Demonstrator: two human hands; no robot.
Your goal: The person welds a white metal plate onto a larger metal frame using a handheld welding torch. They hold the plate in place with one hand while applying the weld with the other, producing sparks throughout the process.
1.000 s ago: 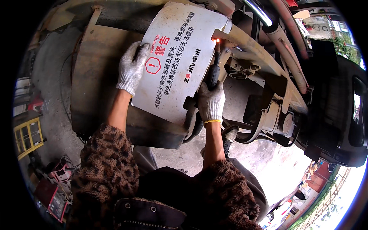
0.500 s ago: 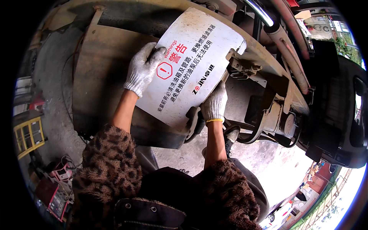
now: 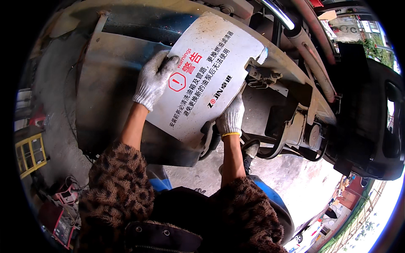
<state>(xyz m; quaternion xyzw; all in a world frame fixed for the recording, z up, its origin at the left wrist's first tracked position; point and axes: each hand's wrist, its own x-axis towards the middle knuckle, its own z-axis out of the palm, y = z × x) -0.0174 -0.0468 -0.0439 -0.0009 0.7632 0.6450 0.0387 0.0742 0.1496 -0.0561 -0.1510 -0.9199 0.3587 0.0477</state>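
A white cardboard sheet (image 3: 206, 78) with printed black and red lettering lies tilted in front of me, its right edge notched and torn. My left hand (image 3: 152, 80), in a white knit glove, holds the sheet's left edge, thumb on top; the fingers beneath are hidden. At the sheet's lower right edge my right hand (image 3: 230, 116), gloved too, is closed, with most of its fingers out of sight behind the sheet. Behind the sheet is a large curved metal panel (image 3: 109, 71), which it partly covers. A metal bracket with bolts (image 3: 263, 75) sits beside the notch.
Hydraulic cylinders (image 3: 310, 52) run along the upper right. A black hose (image 3: 276, 149) loops by a pale housing (image 3: 301, 130). On the floor at left stand a yellow-framed rack (image 3: 31, 155) and a red machine (image 3: 63, 223). Bluish light and tiny bright specks show near the panel.
Bluish light now falls on the panel and my knees, with tiny bright specks in the air. The view has shifted slightly; both hands keep their places on the sheet.
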